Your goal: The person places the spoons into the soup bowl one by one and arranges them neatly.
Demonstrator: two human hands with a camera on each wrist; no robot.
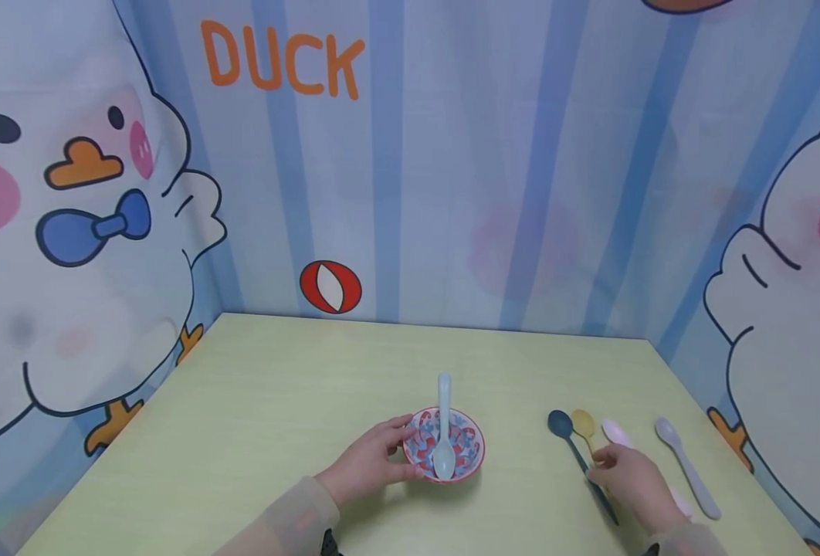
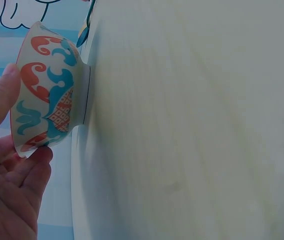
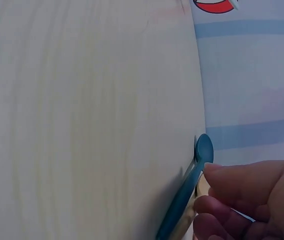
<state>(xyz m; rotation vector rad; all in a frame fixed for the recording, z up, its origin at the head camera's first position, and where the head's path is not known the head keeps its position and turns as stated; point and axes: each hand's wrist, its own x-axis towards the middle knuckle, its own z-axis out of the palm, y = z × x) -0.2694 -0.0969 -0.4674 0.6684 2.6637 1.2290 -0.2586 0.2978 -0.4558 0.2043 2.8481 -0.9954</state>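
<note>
My left hand [image 1: 371,461] holds the small bowl [image 2: 47,95] by its left side, thumb and fingers spread along the rim. The bowl has a red-and-blue pattern. A pale blue spoon [image 1: 444,432] lies in it, its handle sticking up over the far rim. On the right of the table, my right hand [image 1: 628,477] pinches the handle of the yellow spoon [image 1: 582,423], partly hidden by the fingers. Just left of those fingers lies a dark teal spoon [image 3: 182,200], close to the thumb tip in the right wrist view.
A pink spoon [image 1: 615,432] lies partly under the right hand. Farther right is a lavender spoon [image 1: 688,467]. The light yellow table [image 1: 257,401] meets a cloth backdrop [image 1: 445,170] with ducks and blue stripes at its back and sides.
</note>
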